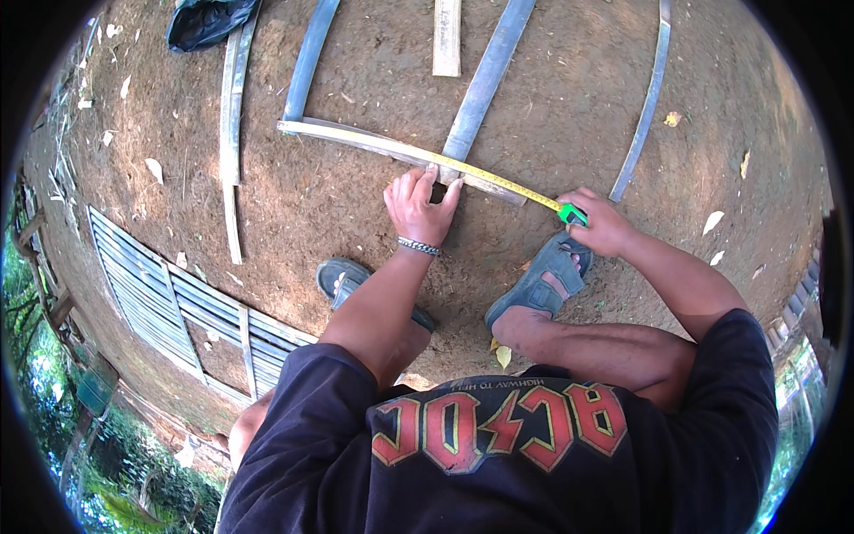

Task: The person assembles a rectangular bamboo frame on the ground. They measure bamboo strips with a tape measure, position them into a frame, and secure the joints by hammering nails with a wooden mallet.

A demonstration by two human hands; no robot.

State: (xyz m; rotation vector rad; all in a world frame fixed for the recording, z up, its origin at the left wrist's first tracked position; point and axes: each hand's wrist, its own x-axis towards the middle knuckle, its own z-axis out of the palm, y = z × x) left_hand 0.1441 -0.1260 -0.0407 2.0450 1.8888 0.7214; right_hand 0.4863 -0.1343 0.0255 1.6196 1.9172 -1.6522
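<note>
A yellow tape measure blade is stretched along a thin wooden slat lying crosswise on the ground. Its green case is in my right hand, beyond the slat's right end. My left hand grips the slat's near edge, thumb and fingertips at the blade, where a long grey slat meets the crosswise one. Another grey slat meets its left end. What lies under my left fingertips is partly hidden.
Bare brown soil with scattered leaves surrounds me. A slatted panel lies at left. Loose strips lie far left, another strip at right. A black plastic bag is at the far left. My sandalled feet are close by.
</note>
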